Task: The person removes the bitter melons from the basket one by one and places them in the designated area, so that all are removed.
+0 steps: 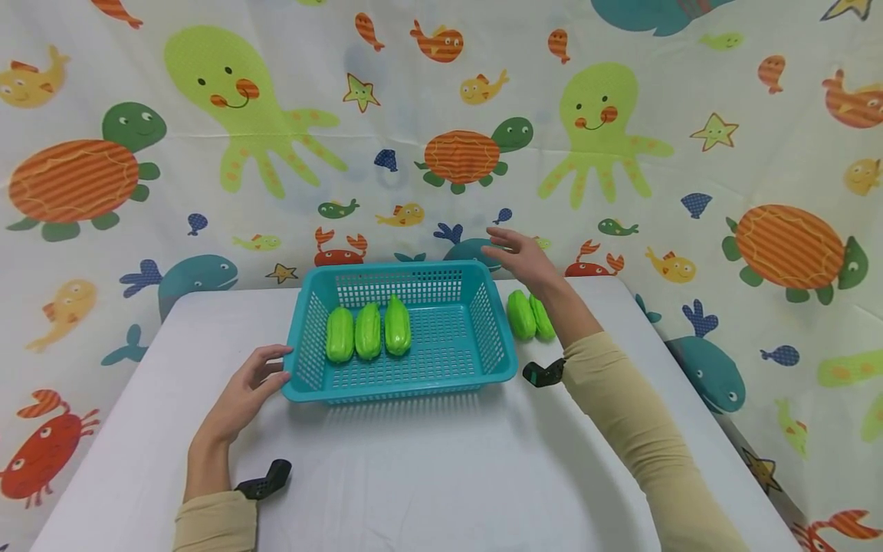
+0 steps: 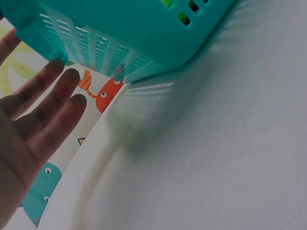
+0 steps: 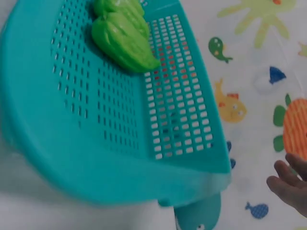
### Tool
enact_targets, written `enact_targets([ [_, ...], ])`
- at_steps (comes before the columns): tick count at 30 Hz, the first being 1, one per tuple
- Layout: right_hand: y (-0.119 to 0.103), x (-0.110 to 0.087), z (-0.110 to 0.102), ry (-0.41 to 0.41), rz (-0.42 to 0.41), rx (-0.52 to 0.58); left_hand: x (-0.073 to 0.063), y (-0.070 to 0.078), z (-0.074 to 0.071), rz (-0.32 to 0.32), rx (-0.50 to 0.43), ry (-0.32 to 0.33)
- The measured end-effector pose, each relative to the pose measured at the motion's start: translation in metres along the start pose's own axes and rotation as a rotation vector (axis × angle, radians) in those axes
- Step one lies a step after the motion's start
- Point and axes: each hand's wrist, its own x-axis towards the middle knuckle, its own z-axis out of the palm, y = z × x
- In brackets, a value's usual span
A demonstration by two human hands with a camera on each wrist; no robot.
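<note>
A teal plastic basket (image 1: pixel 441 376) with slotted walls stands on the white table. Three bright green ridged vegetables (image 1: pixel 369 331) lie side by side in its left half. My left hand (image 1: pixel 241 391) is at the basket's left rim, its fingertips at or very near the edge; in the left wrist view its fingers (image 2: pixel 53 112) are spread and fairly straight. Above the basket's back right corner, my right hand (image 1: pixel 526 259) hovers with fingers extended and nothing in it. Two more green vegetables (image 1: pixel 522 314) lie right of the basket, partly behind my right forearm.
The white table (image 1: pixel 414 475) extends in front of the basket and to both sides. Behind it hangs a curtain (image 1: pixel 386 176) printed with sea animals. A small black device (image 1: pixel 265 481) sits at the left wrist, and a similar device (image 1: pixel 543 373) at the right.
</note>
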Motion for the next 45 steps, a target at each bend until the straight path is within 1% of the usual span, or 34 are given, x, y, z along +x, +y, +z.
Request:
enact_targets([
  [3,-0.008,0.000,0.007,-0.020,0.002,-0.003,0.000,-0.001,0.001,0.006,0.002,0.002],
  [8,-0.019,0.000,0.019,-0.049,-0.003,0.031,0.000,-0.001,0.002,0.018,0.011,0.008],
  [14,-0.026,0.005,0.033,-0.100,-0.026,0.054,-0.001,-0.001,0.003,0.029,0.014,0.011],
  [19,-0.034,0.004,0.045,-0.136,-0.036,0.083,-0.002,-0.001,0.003,0.035,0.028,0.012],
  [24,-0.039,0.007,0.057,-0.180,-0.041,0.075,-0.002,0.000,0.002,0.035,0.021,0.006],
  [27,-0.040,0.010,0.064,-0.217,-0.035,0.075,-0.001,-0.001,0.002,0.033,0.012,0.001],
  [32,-0.038,0.017,0.074,-0.301,0.002,0.073,-0.001,-0.002,0.001,0.024,0.009,-0.005],
  [41,-0.028,0.022,0.089,-0.433,0.038,0.020,-0.001,0.000,0.000,-0.003,0.023,-0.021],
  [45,-0.023,0.025,0.094,-0.494,0.072,-0.006,-0.002,0.000,0.000,-0.005,0.024,-0.026],
])
